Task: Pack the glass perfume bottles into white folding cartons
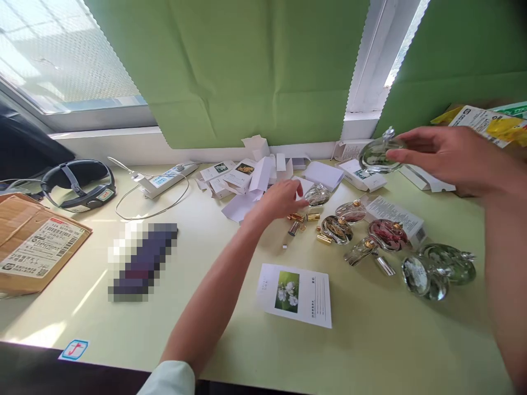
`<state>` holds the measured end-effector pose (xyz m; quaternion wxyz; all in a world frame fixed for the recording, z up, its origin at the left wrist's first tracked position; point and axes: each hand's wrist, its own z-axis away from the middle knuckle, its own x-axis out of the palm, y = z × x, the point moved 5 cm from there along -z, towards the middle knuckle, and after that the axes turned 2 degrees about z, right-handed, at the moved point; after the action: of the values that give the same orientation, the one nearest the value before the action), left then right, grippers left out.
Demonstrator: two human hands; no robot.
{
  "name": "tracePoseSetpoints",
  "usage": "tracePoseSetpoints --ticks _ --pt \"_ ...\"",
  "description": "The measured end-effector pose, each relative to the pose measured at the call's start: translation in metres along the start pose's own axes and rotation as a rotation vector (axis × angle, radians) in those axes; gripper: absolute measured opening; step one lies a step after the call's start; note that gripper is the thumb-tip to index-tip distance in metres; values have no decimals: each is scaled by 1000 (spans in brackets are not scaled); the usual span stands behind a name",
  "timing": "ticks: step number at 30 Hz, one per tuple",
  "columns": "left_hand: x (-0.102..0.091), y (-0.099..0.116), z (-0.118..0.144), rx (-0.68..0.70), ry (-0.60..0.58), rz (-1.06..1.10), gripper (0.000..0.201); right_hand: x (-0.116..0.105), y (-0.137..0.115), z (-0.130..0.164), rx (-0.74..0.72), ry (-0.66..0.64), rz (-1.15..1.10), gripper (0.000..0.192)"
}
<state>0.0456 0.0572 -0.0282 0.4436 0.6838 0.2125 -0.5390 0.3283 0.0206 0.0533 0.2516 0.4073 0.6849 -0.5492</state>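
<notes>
My right hand (pixel 442 151) holds a clear glass perfume bottle (pixel 379 157) up over the back right of the table, thumb and fingers around its side. Over the middle of the table is my left hand (pixel 280 198), fingers loosely bent and apart, with nothing visible in them. It is close to another clear glass bottle (pixel 317 196) and above several small gold caps (pixel 313 217). Nearby lie a bottle with dark stems inside (pixel 336 229), a bottle with red petals (pixel 387 235) and a greenish bottle (pixel 447 263). A white card box with a flower picture (pixel 294 295) lies in front.
White opened cartons (pixel 261 175) are heaped against the sill. On the left are a power strip (pixel 168 180) with a cable, a black headset (pixel 80 186), a brown parcel (pixel 37 241) and a blurred dark object (pixel 144 263). Yellow packages (pixel 502 129) stand at the back right.
</notes>
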Motion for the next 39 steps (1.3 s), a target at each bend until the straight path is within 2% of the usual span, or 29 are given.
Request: tracePoseSetpoints --ticks 2,3,5,9,12,14,17,19,22,25,28,33,36,39 --pt "0 -1 24 47 -258 -29 23 -11 -15 19 14 116 -207 52" --pt "2 -1 37 64 -341 -53 19 -11 -22 27 13 151 -287 51" --pt "8 0 58 95 -392 -61 19 -3 -37 37 -8 118 -368 48" --pt "26 2 77 131 -346 -17 13 22 -61 43 -86 -119 -314 40" --pt "34 -3 74 148 -309 -11 14 35 -66 43 -99 -261 -233 39" --pt "30 -7 67 155 -293 -5 19 39 -66 42 -103 -307 -171 41" --pt "7 -7 53 168 -219 19 27 47 -64 40 -123 -416 -134 44" --pt "-18 -1 44 168 -96 112 29 54 -65 42 -134 -540 -142 44" --pt "-52 15 36 179 122 433 27 60 -66 44 -158 -655 -91 49" --pt "-65 26 35 205 215 715 26 62 -67 46 -183 -685 -15 57" --pt "-60 30 37 217 176 794 23 64 -66 48 -177 -715 1 58" --pt "-46 24 39 220 40 695 21 69 -57 50 -99 -768 -24 57" --pt "-43 22 39 253 41 633 20 70 -57 52 -78 -795 -25 57" --pt "-43 24 38 260 43 602 21 68 -65 54 -127 -781 -1 53"
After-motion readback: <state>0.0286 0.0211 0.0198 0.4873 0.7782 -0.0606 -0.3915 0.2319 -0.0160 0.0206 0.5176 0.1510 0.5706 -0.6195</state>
